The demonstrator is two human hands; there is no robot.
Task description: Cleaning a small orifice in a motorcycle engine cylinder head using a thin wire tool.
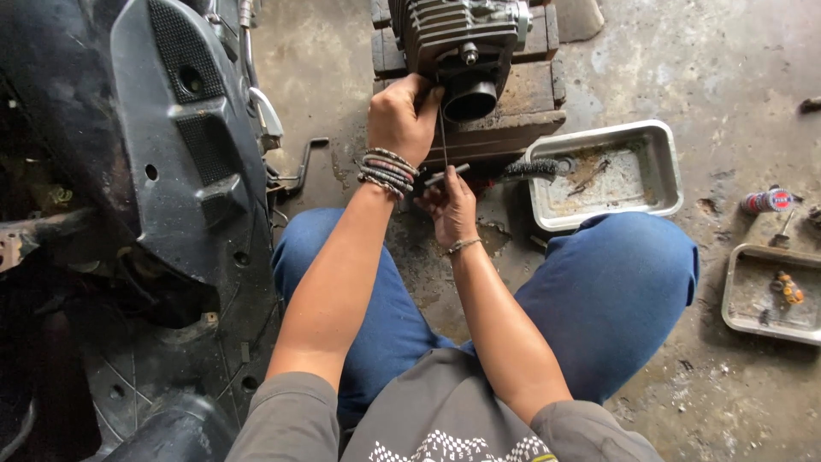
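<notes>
A grey finned engine cylinder (453,38) rests on a stack of wooden blocks (522,103) in front of me. My left hand (400,115) grips the cylinder's lower left edge beside its dark round bore (469,101). My right hand (451,208) sits just below it, fingers closed on a thin metal tool (448,174) that points up toward the bore. A thin rod or wire runs vertically between the two hands. Beaded bracelets circle my left wrist; a thin chain is on the right.
A black scooter body (171,171) fills the left side, with a kick lever (304,167) near it. A metal tray (658,145) with a wire brush (530,169) stands right of the blocks. Another tray (744,316) and a small can (767,201) lie at far right on stained concrete.
</notes>
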